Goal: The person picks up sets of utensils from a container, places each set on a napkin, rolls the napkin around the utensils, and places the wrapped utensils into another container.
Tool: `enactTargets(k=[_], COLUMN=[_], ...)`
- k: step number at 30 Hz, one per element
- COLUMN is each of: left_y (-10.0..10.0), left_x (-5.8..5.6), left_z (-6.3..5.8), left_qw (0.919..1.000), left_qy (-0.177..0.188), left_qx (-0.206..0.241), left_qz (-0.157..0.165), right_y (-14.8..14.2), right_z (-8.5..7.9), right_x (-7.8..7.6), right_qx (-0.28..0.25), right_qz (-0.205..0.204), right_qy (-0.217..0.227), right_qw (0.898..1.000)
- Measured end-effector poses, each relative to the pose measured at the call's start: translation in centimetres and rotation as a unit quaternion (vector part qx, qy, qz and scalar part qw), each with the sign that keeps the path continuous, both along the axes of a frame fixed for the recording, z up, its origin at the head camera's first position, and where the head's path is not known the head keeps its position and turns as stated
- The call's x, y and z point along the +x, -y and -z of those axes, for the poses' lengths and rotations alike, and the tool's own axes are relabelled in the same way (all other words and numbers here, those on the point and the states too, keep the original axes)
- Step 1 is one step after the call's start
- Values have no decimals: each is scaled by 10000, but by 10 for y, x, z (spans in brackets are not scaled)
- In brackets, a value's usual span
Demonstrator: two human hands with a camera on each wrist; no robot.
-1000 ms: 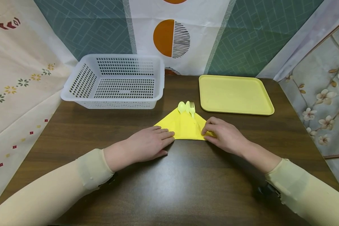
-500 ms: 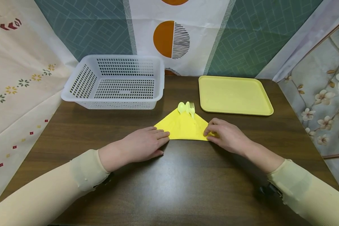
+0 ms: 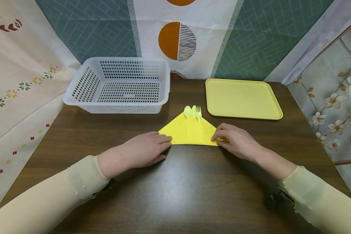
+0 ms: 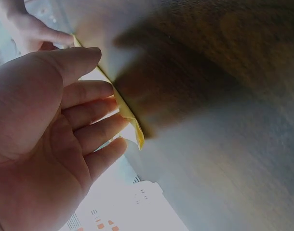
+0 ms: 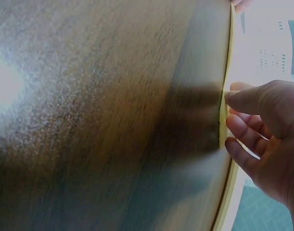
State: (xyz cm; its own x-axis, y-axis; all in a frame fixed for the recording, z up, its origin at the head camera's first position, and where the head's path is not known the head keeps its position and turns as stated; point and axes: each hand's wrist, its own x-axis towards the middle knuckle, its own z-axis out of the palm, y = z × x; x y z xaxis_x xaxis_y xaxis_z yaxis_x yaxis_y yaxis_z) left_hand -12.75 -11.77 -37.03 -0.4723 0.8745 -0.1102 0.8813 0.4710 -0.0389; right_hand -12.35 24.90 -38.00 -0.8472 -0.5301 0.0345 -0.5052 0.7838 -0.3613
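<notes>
A yellow napkin (image 3: 182, 131), folded into a triangle, lies on the table with its long edge towards me. A pale yellow spoon (image 3: 187, 111), knife (image 3: 193, 110) and fork (image 3: 198, 113) stick out at its top; the napkin hides their lower parts. My left hand (image 3: 144, 149) rests with extended fingers on the napkin's left corner, covering part of it. In the left wrist view its fingertips touch the napkin's edge. My right hand (image 3: 237, 140) has bent fingers and pinches the right corner between thumb and fingers, as the right wrist view also shows.
A white perforated basket (image 3: 125, 108) stands at the back left of the brown table (image 3: 175, 191). A pale yellow tray (image 3: 244, 97) lies at the back right. Patterned cloths (image 3: 245, 42) hang behind and at both sides.
My left hand has slid left along the napkin, so more of its left part shows. The right hand has shifted slightly right. The cutlery has stayed in place.
</notes>
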Motion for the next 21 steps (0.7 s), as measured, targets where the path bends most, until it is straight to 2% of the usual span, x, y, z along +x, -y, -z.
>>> enactTargets(k=[9,21], left_y=[1,-13], left_x=[0,-3], left_z=[-4,-1], left_qw=[10000,9945], left_qy=[-21,-997], left_qx=[-7,322], left_qz=[-40,73], right_y=[-1,-2], right_z=[0,-2], right_x=[0,5], right_qx=[77,253], right_qz=[44,137], right_qy=[19,29], right_qw=[10000,9996])
